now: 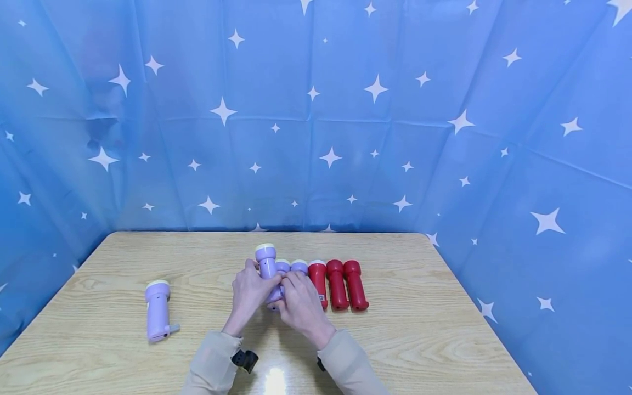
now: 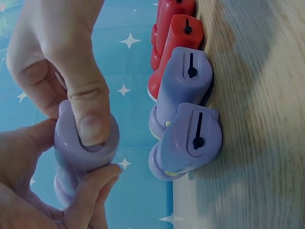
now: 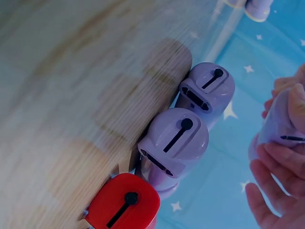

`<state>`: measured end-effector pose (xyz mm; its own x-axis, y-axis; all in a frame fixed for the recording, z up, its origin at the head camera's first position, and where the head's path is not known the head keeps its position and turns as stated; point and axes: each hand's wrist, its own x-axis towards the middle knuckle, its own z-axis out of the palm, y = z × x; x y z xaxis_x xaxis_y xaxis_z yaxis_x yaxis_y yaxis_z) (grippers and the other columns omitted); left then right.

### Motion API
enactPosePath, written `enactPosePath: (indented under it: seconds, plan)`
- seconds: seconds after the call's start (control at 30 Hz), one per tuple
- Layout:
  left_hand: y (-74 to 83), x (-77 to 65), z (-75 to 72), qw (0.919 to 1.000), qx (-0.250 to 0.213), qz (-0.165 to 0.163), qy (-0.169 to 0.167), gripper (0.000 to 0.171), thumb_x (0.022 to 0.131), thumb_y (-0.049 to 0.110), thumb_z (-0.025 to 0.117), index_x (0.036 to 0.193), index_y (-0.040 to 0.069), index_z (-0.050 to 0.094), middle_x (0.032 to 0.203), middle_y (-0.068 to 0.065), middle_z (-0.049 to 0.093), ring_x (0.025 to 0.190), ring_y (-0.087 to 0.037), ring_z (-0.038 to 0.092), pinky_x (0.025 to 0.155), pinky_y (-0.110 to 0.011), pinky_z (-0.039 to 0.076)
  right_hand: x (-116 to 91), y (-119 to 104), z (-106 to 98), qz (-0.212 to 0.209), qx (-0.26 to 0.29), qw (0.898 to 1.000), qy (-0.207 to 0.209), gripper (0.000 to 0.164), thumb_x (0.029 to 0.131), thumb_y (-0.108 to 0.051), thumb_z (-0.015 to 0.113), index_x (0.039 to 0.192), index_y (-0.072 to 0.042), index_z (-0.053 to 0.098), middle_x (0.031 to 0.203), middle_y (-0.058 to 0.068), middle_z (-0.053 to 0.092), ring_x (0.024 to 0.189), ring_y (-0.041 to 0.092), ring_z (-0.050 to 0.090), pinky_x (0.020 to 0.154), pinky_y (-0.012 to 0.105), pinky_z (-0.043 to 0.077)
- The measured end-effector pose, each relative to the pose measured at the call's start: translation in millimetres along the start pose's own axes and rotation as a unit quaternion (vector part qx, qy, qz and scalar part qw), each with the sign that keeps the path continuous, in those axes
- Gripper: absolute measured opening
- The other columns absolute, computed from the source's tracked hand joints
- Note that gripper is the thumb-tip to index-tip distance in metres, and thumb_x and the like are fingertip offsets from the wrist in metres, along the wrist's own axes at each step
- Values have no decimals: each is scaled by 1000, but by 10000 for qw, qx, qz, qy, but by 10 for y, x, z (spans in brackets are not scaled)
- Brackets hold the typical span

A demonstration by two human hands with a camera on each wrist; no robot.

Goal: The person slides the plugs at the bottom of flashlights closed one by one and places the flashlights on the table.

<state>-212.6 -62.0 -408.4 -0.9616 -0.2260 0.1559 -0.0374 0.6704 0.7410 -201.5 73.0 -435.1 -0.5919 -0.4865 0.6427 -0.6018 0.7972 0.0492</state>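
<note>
My left hand (image 1: 249,289) grips a purple flashlight (image 1: 267,265) around its body, raised above the table with its pale-rimmed head pointing away. The right hand (image 1: 302,306) pinches the tail end; in the left wrist view its thumb (image 2: 92,129) presses on the end cap. What lies under that thumb is hidden. Right behind the hands, two more purple flashlights (image 2: 190,136) lie side by side, each tail showing a black slot. Three red flashlights (image 1: 338,285) continue this row to the right, the nearest one partly covered by the right hand.
Off to the left, another purple flashlight (image 1: 158,312) lies alone with a grey tab (image 1: 174,328) sticking out at its tail. The wooden table (image 1: 434,329) ends at a blue star-patterned curtain (image 1: 276,153). Dark straps (image 1: 245,360) are on the wrists.
</note>
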Motion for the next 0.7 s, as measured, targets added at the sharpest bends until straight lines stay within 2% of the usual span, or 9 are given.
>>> enactPosePath:
  seconds: [0.3,0.7]
  plan:
    - [-42,19,-5,9997,-113,-148,-148,55,72,38,75,101,-3,52,83,-17,63,68,-25,58,54,-32,41,3,-10,-3,27,-4,9993,-369,50,75,-39,78,110,-6,63,101,0,65,92,14,59,90,25,49]
    - [-103,49,-33,9995,-182,-29,-241,56,74,40,76,98,-4,51,81,-16,60,67,-22,55,52,-27,39,9,-13,14,85,78,9951,-978,57,81,-45,71,121,-6,57,116,4,64,105,17,59,95,29,49]
